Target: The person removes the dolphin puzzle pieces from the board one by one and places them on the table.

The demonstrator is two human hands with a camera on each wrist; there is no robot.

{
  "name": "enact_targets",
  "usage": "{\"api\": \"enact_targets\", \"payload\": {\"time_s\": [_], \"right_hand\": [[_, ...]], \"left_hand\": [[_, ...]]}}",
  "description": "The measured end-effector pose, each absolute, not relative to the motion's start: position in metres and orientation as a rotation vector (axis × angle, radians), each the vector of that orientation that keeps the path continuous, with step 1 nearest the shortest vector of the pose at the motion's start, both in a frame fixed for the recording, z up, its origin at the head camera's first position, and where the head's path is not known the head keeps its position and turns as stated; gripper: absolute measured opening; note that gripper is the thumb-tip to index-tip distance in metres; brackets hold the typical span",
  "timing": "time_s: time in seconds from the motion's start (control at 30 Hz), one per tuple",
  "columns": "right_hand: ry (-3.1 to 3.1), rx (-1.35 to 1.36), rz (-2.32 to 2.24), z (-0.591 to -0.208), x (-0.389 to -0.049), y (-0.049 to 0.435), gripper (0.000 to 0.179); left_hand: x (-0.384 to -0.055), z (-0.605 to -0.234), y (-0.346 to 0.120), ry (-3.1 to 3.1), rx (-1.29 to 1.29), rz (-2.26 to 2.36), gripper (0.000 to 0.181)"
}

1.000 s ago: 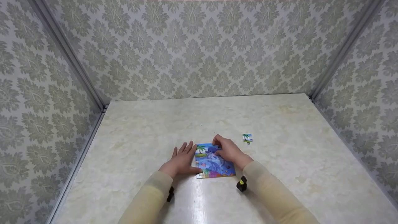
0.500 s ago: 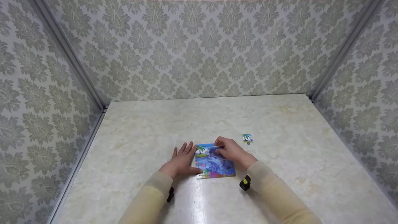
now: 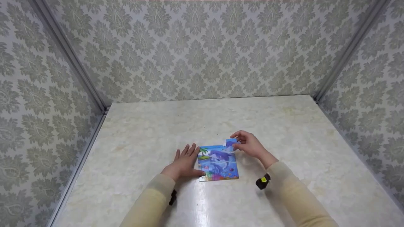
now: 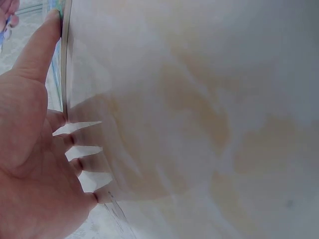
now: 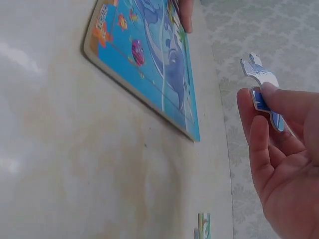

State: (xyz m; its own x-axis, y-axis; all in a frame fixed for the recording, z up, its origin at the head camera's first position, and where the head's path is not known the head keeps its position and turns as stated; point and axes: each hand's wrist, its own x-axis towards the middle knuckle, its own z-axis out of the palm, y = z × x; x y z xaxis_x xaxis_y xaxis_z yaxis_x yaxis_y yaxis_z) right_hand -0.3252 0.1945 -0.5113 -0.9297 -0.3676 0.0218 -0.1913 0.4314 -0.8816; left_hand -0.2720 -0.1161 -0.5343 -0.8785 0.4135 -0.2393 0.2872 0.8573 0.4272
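A jigsaw puzzle board (image 3: pixel 219 165) with dolphins, a palm tree and blue sea lies on the table. My left hand (image 3: pixel 184 162) is spread along its left side, thumb over the lower left edge; the left wrist view shows the straight thumb against the board's rim (image 4: pixel 65 59). Over the board's upper right corner, my right hand (image 3: pixel 251 145) pinches a blue puzzle piece (image 3: pixel 231 142) between thumb and fingers. In the right wrist view this held piece (image 5: pixel 261 77) is seen nearly edge-on, raised, its white knobs pointing away from the fingers.
A loose puzzle piece (image 5: pixel 204 226) lies on the table right of the board, hidden behind my right hand in the head view. The pale marbled table (image 3: pixel 151 126) meets a patterned back wall (image 3: pixel 195 56), with similar walls at both sides.
My right hand has moved right and away from the board's upper middle, lifting the blue piece to the upper right corner. The dolphin picture beneath is uncovered. My left hand has not moved.
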Motion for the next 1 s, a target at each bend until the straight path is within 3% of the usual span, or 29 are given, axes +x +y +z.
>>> {"api": "enact_targets", "payload": {"time_s": [0.7, 1.0], "right_hand": [[2.644, -0.064, -1.522, -0.517, -0.346, 0.300, 0.041], [2.584, 0.230, -1.550, -0.532, -0.349, 0.322, 0.039]], "left_hand": [[-0.272, -0.533, -0.115, 2.721, 0.535, 0.518, 0.110], [-0.272, -0.536, -0.115, 2.706, 0.531, 0.538, 0.110]]}}
